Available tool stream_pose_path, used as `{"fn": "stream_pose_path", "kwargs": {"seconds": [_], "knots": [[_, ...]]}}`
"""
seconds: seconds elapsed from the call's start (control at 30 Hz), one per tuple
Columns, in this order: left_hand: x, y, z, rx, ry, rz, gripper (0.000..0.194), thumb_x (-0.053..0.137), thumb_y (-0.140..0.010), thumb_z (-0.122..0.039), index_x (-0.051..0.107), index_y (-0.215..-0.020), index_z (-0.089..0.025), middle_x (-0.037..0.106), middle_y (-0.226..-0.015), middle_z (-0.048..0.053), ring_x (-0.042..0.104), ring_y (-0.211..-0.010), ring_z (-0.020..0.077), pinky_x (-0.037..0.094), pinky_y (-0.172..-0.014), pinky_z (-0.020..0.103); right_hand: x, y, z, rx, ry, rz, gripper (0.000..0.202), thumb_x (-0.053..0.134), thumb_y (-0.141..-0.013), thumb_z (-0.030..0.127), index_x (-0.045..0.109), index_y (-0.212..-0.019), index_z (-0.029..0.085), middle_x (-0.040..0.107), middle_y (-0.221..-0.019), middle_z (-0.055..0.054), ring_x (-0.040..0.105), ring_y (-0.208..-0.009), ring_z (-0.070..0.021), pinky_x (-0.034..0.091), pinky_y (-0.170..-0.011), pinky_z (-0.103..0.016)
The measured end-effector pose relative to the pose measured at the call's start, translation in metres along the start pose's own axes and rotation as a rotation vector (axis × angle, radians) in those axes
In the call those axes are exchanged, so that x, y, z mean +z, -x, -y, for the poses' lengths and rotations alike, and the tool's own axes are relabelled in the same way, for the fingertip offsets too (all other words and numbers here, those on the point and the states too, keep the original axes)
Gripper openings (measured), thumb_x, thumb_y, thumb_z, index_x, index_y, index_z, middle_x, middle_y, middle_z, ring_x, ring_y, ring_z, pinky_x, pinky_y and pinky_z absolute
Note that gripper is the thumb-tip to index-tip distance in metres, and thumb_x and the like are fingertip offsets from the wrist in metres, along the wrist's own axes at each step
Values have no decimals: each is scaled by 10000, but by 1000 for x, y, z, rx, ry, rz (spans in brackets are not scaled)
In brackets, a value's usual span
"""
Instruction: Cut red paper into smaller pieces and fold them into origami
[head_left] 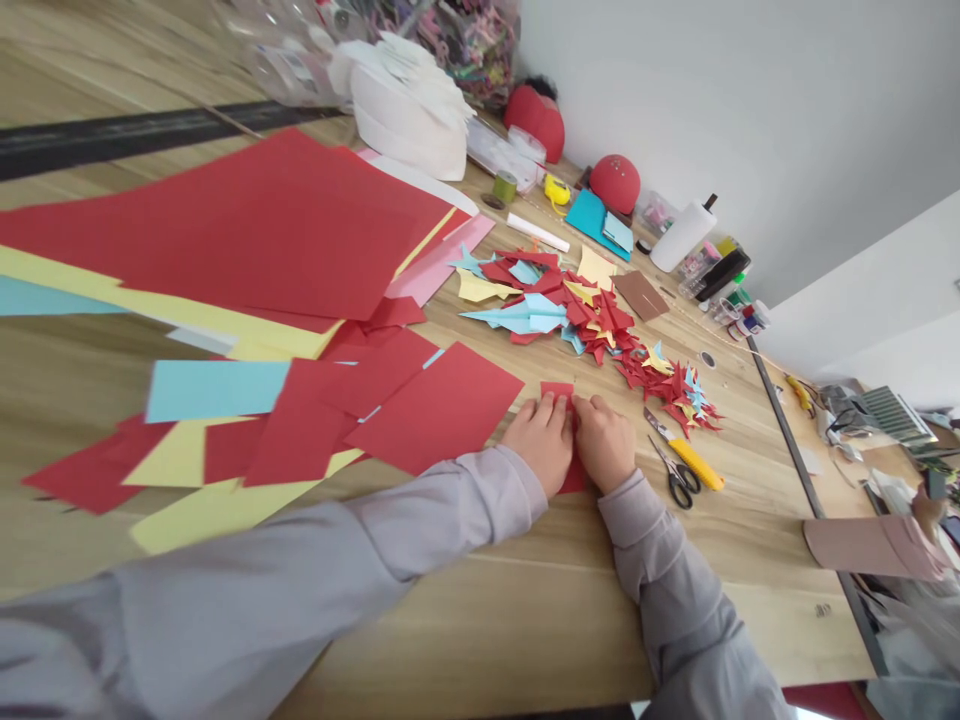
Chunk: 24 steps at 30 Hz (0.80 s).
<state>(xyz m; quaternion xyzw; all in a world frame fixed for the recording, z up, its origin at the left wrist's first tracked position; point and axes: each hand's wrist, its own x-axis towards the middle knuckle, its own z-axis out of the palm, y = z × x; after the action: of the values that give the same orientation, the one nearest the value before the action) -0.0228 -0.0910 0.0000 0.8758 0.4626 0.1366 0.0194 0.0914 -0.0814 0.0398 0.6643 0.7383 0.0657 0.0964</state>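
A narrow piece of red paper (557, 389) lies on the wooden table, mostly covered by both hands. My left hand (541, 440) rests on its left side, fingers together and pressed on the paper. On the right edge of the same paper my right hand (602, 440) presses with curled fingers, close beside the left. Just left of my hands is a large red sheet (442, 405). Scissors (681, 482) and a yellow utility knife (696, 463) lie right of my right hand.
Folded paper pieces in red, blue and yellow (592, 310) form a long pile beyond my hands. Large red sheets (247, 230) cover the left. A white bottle (682, 236) and a red cap (615, 183) stand near the wall. Another person's sleeve (870, 545) shows at right.
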Motion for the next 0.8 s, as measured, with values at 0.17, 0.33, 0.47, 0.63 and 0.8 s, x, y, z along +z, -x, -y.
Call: {"fn": "stream_pose_path", "kwargs": {"seconds": [0.17, 0.33, 0.47, 0.63, 0.8], "knots": [[0, -1, 0, 5, -1, -6, 420, 396, -945, -173, 593, -1284, -23, 530, -1371, 256, 481, -1281, 368, 377, -1022, 503, -4, -12, 2, -2, 13, 0, 313, 396, -982, 244, 568, -1243, 256, 657, -1070, -71, 688, -868, -167, 457, -653, -242], [-2, 0, 0, 9, 11, 2, 420, 404, -939, -183, 602, -1273, -22, 524, -1373, 264, 482, -1280, 368, 367, -1021, 497, -1, -16, 0, -17, 21, -9, 300, 388, -988, 249, 563, -1232, 252, 659, -1079, -75, 688, -857, -167, 467, -662, -249], [-5, -2, 1, 22, -4, 19, 446, 411, -909, -159, 574, -1293, 0, 521, -1370, 272, 483, -1264, 364, 360, -1002, 484, 5, -12, -3, -54, 8, -29, 355, 391, -991, 246, 513, -1324, 237, 659, -1084, -92, 677, -885, -167, 465, -706, -246], [-13, -14, 9, 44, 11, 45, 384, 400, -892, -94, 640, -1178, -1, 650, -1117, 240, 583, -1035, 305, 394, -870, 434, 4, 5, -4, -107, 20, -11, 386, 340, -999, 218, 520, -1340, 198, 664, -1035, -108, 665, -886, -177, 463, -753, -264], [-17, -24, 15, 22, 29, 37, 305, 410, -923, -111, 664, -1082, -53, 638, -1020, 177, 550, -1006, 277, 381, -770, 390, 4, 22, -3, -131, 38, -5, 454, 378, -940, 122, 492, -1376, 179, 667, -1008, -101, 662, -874, -188, 469, -748, -278]]}}
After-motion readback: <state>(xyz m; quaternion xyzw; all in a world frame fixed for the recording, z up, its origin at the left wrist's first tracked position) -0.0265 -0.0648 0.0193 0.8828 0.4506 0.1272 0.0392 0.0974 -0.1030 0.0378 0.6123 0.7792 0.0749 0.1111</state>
